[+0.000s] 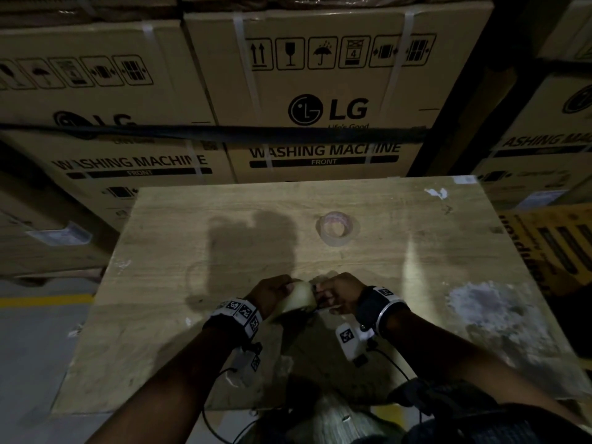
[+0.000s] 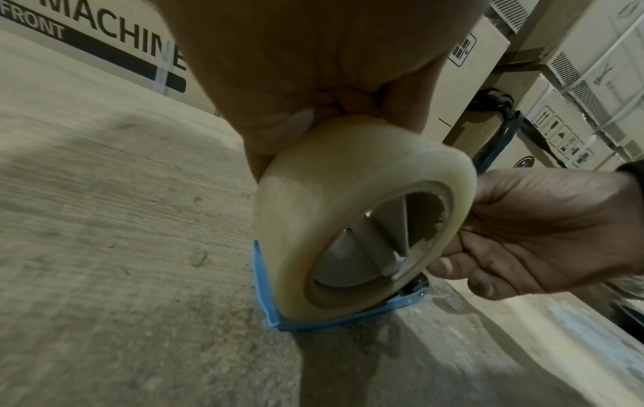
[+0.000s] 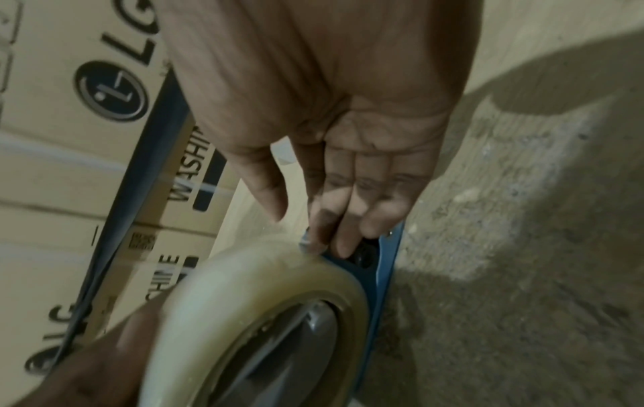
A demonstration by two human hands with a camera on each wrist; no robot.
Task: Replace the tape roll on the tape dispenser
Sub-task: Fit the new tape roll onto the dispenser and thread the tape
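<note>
Both forearms extend forward and converge, each wrist carrying a strapped band with printed markers. The left hand [image 1: 272, 294] is curled, knuckles upward, with thumb and fingers clamped over the top of the tape roll [image 1: 296, 299]. The right hand [image 1: 339, 296] sits directly beside it, the two nearly touching. Its fingers [image 3: 343, 220] are extended downward and held together, tips pressing the blue dispenser frame [image 3: 381, 264] at the roll's edge. The right thumb stands apart from the fingers.
</note>
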